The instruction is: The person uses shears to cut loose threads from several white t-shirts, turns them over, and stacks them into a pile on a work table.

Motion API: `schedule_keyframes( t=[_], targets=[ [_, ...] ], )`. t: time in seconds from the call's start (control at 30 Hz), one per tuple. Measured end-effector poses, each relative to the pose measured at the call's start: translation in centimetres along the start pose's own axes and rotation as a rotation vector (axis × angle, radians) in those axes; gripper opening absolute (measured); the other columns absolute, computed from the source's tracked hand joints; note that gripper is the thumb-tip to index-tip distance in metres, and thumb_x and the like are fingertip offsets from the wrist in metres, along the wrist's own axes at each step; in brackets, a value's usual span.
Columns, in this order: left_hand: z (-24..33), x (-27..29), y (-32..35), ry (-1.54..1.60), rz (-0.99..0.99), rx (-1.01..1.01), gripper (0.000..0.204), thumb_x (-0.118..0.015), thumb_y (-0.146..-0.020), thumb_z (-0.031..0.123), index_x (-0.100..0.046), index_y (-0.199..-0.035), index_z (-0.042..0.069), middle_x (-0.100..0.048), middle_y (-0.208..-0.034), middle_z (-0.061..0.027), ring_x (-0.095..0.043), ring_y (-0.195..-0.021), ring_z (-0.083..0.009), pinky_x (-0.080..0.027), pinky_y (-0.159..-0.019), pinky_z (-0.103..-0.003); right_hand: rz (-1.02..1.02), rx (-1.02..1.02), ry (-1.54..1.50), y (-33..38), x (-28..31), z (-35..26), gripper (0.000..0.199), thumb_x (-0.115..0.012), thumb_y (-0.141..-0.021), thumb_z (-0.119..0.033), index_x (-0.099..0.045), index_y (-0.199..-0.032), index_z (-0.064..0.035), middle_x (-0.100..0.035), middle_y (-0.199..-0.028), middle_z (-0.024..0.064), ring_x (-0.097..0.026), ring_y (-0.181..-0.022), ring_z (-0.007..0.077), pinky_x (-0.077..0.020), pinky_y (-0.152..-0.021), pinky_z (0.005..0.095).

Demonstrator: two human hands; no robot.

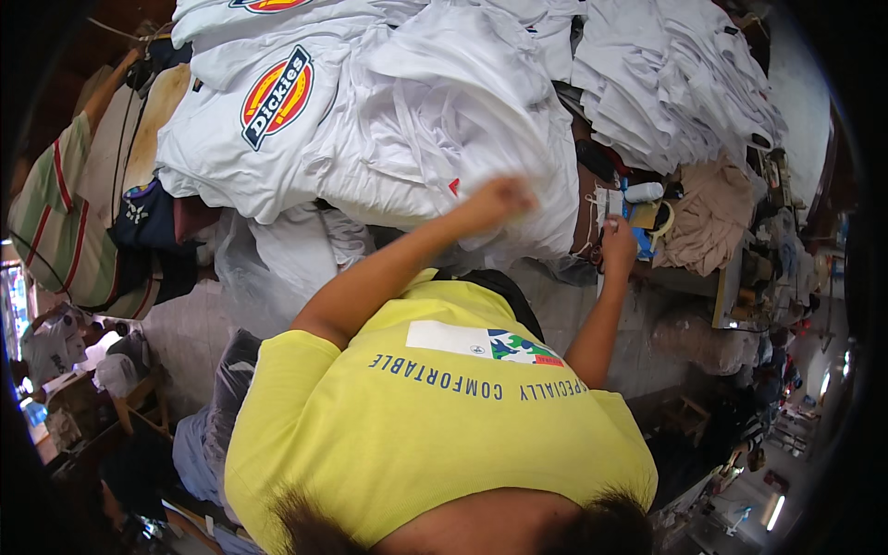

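In the head view, taking its middle as the centre of the clock, the person's left hand is at one o'clock, over the front edge of a bunched white shirt. That shirt lies at twelve on other white shirts. The hand is motion-blurred, so I cannot tell whether its fingers are spread, pressed together or pinching cloth.

The right hand is between two and three o'clock, fingers curled, just beside a pale strip. A small dark, reddish thing shows at its left edge; I cannot tell whether the fingers pinch it or the strip.

A white spool lies at two o'clock from the centre, with a roll of tape near it and a heap of brown cloth farther toward three. Between one and two sits a pile of white shirts. Toward eleven, a white shirt with an oval print is spread out. At nine to ten, another person in a striped top stands near the table's end.
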State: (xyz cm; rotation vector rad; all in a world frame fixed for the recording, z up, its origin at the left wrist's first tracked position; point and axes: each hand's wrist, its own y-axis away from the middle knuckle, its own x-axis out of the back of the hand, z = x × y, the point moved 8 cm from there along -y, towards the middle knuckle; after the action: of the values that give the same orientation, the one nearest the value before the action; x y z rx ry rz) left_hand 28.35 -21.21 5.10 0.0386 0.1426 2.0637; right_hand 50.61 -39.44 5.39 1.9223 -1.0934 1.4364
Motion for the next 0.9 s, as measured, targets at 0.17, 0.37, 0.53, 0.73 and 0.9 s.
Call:
schedule_keyframes(
  t=[0.17, 0.37, 0.53, 0.73, 0.9],
  targets=[
    [-0.4, -6.3, 4.5, -0.513, -0.575, -0.461, 0.030, -0.063, -0.076, 0.011, -0.057, -0.103, 0.000, -0.060, -0.095, -0.0142, -0.057, -0.089, -0.0232, -0.046, -0.076, -0.033, 0.196, 0.076, -0.563, 1.0, 3.6, -4.8, 0.014, -0.056, -0.086, -0.016, -0.061, -0.095, -0.0071, -0.061, -0.065, 0.0070, -0.057, -0.054, 0.0115, -0.0438, -0.051, 0.0254],
    [-1.2, 11.8, 4.6, -0.998, 0.911, -0.213, 0.052, -0.073, -0.064, 0.018, -0.053, -0.109, 0.002, -0.046, -0.113, -0.0179, -0.039, -0.109, -0.0368, -0.035, -0.088, -0.046, -0.476, 0.243, -1.030, 6.0, -1.6, -14.2, 0.016, -0.054, -0.087, -0.010, -0.060, -0.099, -0.0018, -0.062, -0.076, 0.0044, -0.059, -0.066, 0.0089, -0.0473, -0.062, 0.0215],
    [0.4, 11.7, 3.7, -0.813, 0.786, -0.310, 0.025, -0.066, -0.070, 0.006, -0.053, -0.092, 0.004, -0.053, -0.097, -0.0140, -0.050, -0.098, -0.0319, -0.041, -0.081, -0.040, -0.392, 0.693, -0.949, 9.0, -2.9, -24.9, 0.015, -0.052, -0.081, -0.001, -0.060, -0.094, 0.0014, -0.064, -0.082, 0.0085, -0.060, -0.075, 0.0143, -0.0468, -0.070, 0.0262],
    [9.5, 8.1, 9.0, -0.625, 0.571, -0.620, 0.025, -0.049, -0.068, -0.017, -0.051, -0.085, 0.002, -0.059, -0.087, -0.0115, -0.062, -0.076, -0.0280, -0.050, -0.062, -0.032, -0.373, 0.574, -1.059, 6.1, -4.5, -27.3, 0.017, -0.044, -0.075, 0.003, -0.059, -0.082, 0.0025, -0.062, -0.072, 0.0084, -0.059, -0.068, 0.0155, -0.0446, -0.063, 0.0269],
    [15.6, 5.0, 13.8, -0.786, 0.371, -0.772, 0.026, -0.052, -0.059, -0.018, -0.055, -0.075, 0.001, -0.060, -0.081, -0.0099, -0.062, -0.077, -0.0260, -0.050, -0.064, -0.030, -0.043, 0.636, -0.912, -0.3, -9.8, -24.1, 0.030, -0.050, -0.077, -0.004, -0.054, -0.106, 0.0018, -0.060, -0.101, 0.0163, -0.058, -0.093, 0.0238, -0.0439, -0.082, 0.0295]
  ],
)
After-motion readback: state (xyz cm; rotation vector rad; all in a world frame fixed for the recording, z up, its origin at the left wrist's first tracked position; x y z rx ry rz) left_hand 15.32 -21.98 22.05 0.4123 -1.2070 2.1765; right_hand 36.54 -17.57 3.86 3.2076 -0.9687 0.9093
